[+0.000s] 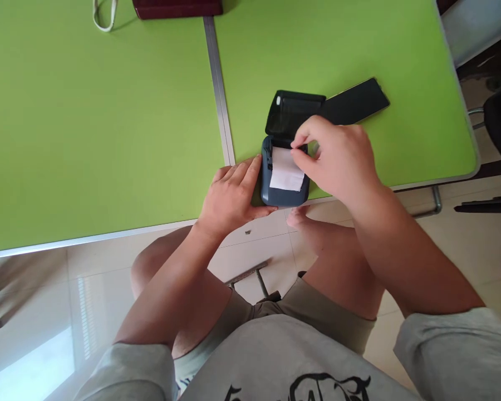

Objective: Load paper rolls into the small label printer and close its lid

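We look down on a green tabletop [108,139], where a small dark grey device [286,198] sits at the near edge, just right of a silver strip [217,83]; its black lid [292,114] is open at the far side, and a piece of white paper [286,171] lies across the body. We rest our left hand [231,195] spread and unclenched against the device's left side, thumb along its near edge; our right hand [338,156] has thumb and forefinger together at the paper's far right corner; we seem to pinch it there, though the fingers partly cover the spot. Beyond that hand, a flat black slab [359,103] lies slantwise beside the lid; well apart, toward the top left, we see a dark red object [177,8] and a white loop [104,29].
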{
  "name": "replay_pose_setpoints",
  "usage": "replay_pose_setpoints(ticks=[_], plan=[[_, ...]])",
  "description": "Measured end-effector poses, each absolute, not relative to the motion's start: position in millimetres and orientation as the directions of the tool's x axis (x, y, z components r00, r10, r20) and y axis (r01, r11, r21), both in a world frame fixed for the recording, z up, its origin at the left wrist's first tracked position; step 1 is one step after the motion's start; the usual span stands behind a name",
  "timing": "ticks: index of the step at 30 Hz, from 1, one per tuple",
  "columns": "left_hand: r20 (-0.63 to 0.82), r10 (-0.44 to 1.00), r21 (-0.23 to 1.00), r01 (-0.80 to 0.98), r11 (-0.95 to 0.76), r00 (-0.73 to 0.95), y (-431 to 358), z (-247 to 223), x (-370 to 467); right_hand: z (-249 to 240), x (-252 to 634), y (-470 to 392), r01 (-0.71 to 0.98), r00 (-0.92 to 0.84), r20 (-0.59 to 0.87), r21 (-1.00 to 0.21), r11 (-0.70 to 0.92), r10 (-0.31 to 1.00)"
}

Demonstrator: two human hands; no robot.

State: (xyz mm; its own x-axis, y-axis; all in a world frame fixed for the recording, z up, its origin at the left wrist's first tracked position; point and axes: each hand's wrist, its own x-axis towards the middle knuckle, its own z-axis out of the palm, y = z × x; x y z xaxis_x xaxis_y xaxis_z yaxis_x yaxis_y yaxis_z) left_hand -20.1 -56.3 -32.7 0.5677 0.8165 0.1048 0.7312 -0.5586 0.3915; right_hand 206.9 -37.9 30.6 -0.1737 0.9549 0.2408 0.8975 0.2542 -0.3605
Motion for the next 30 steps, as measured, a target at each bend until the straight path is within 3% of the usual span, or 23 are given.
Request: replay_pose_setpoints(ticks=[6, 10, 12, 15, 17, 19, 21, 23, 27, 30], plan=[[0.116, 0.805, 0.344, 0.737, -0.582, 0.582, -58, -33, -18, 29, 205, -13, 0.932, -0.289, -0.060, -0.246, 0.266, 0.956], [0.123, 0.803, 0.338, 0.736, -0.586, 0.583, -58, -32, -19, 45, 201, -4, 0.931, -0.298, -0.159, -0.265, 0.250, 0.941], [0.122, 0.802, 0.341, 0.734, -0.587, 0.585, -58, -32, -19, 58, 201, -8, 0.912, -0.298, -0.163, -0.341, 0.230, 0.940], [0.118, 0.801, 0.346, 0.731, -0.588, 0.587, -58, -30, -19, 72, 215, -23, 0.789, -0.233, -0.144, -0.606, 0.101, 0.962], [0.115, 0.802, 0.347, 0.733, -0.585, 0.586, -58, -29, -19, 68, 237, -34, 0.568, -0.045, -0.103, -0.821, -0.059, 0.994], [0.111, 0.804, 0.346, 0.736, -0.582, 0.584, -58, -29, -18, 51, 267, -42, 0.306, 0.224, -0.026, -0.947, -0.096, 0.974], [0.112, 0.806, 0.341, 0.739, -0.581, 0.581, -58, -29, -19, 25, 299, -46, 0.171, 0.306, -0.126, -0.968, -0.185, 0.944], [0.120, 0.805, 0.336, 0.740, -0.583, 0.580, -58, -30, -19, -2, 324, -47, 0.140, 0.380, -0.125, -0.972, -0.191, 0.916], [0.141, 0.802, 0.346, 0.730, -0.589, 0.581, -56, -34, -21, -34, 339, -44, 0.204, 0.535, 0.015, -0.973, -0.112, 0.845], [0.150, 0.801, 0.356, 0.724, -0.591, 0.580, -55, -35, -22, -37, 337, -38, 0.388, 0.499, 0.131, -0.917, -0.087, 0.857]])
